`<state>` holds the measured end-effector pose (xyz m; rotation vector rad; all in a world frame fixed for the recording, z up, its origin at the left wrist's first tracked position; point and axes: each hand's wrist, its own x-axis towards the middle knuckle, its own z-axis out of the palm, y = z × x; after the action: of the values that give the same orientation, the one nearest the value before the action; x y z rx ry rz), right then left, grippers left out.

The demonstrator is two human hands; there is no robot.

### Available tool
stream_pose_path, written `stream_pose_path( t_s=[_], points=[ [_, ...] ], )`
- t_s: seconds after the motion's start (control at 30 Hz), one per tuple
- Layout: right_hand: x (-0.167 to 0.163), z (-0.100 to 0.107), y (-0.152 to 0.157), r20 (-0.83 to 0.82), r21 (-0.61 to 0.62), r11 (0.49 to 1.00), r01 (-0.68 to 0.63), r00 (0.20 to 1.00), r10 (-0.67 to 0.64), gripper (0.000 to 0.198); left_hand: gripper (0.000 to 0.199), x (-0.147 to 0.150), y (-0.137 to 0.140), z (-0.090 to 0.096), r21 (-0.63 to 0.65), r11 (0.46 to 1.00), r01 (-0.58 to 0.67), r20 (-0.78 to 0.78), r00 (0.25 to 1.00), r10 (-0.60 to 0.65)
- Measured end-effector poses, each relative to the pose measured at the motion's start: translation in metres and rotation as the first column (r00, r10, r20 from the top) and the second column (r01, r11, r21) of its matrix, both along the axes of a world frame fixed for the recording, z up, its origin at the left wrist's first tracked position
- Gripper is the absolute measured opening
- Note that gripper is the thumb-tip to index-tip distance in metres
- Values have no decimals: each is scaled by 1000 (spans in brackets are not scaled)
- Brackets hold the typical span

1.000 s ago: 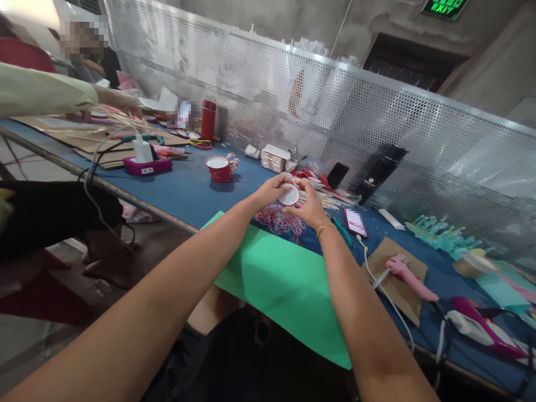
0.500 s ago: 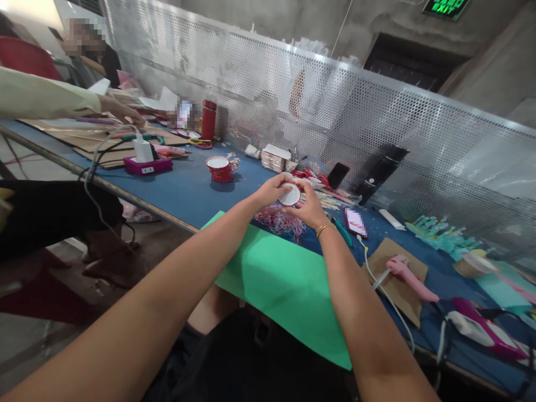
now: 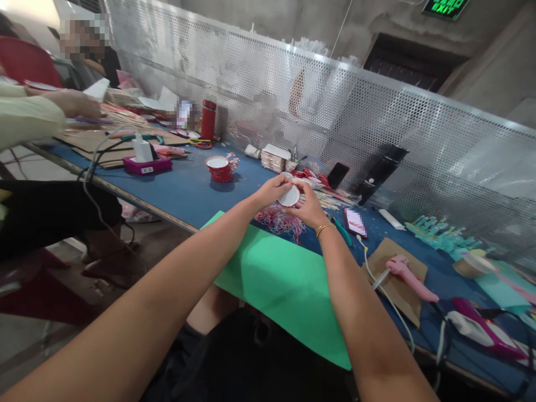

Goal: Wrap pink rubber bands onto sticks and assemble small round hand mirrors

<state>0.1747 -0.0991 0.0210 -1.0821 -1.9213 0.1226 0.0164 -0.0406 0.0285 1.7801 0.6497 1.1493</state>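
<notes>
Between my two hands is a round white disc with a red rim (image 3: 288,196), held above the table. My left hand (image 3: 271,191) grips its left and upper edge, with the thumb near the white face. From the right, my right hand (image 3: 309,205) curls its fingers and thumb around the other edge. Just below lies a tangled heap of pink and white cords (image 3: 281,221). A green sheet (image 3: 285,279) spreads from the table edge over my lap, under my forearms. A stack of similar red-rimmed discs (image 3: 220,168) stands to the left.
Pink glue gun (image 3: 408,276) on brown cardboard (image 3: 387,251) at right, with its cable. Phone (image 3: 355,223), pliers (image 3: 340,230) and thin sticks lie near my right hand. A purple power strip (image 3: 147,164) and red bottle (image 3: 208,120) stand left. Perforated metal screen (image 3: 251,72) behind; a co-worker's hand (image 3: 81,105) far left.
My hands stay in nearly the same place, and the disc's face has tilted slightly between them. The co-worker's hand at the left has drawn back leftward from the table items.
</notes>
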Motion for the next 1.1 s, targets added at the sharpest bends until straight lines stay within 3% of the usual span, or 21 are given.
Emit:
stream_pose_path(
  t_s=[0.33, 0.63, 0.77, 0.93, 1.1],
  points=[
    [-4, -11, 10, -257, -147, 988, -58, 966, 18, 58, 25, 1, -7, 3, -42, 999, 1, 58, 998, 1],
    [-9, -11, 14, -421, -154, 981, -116, 906, 41, 46, 35, 1, -4, 1, -33, 999, 13, 98, 995, -10],
    [-12, -10, 11, -556, -250, 951, -182, 831, 13, 52, 35, 1, -3, 1, -33, 999, 1, 104, 995, 3],
    [-8, -9, 8, -744, -359, 891, -278, 662, -93, 49, 30, -1, 1, 0, 79, 993, -82, 47, 996, 78],
    [-5, -6, 5, -748, -414, 881, -228, 638, -186, 43, 23, -4, 7, -2, 197, 961, -196, -48, 977, 209]
  ],
)
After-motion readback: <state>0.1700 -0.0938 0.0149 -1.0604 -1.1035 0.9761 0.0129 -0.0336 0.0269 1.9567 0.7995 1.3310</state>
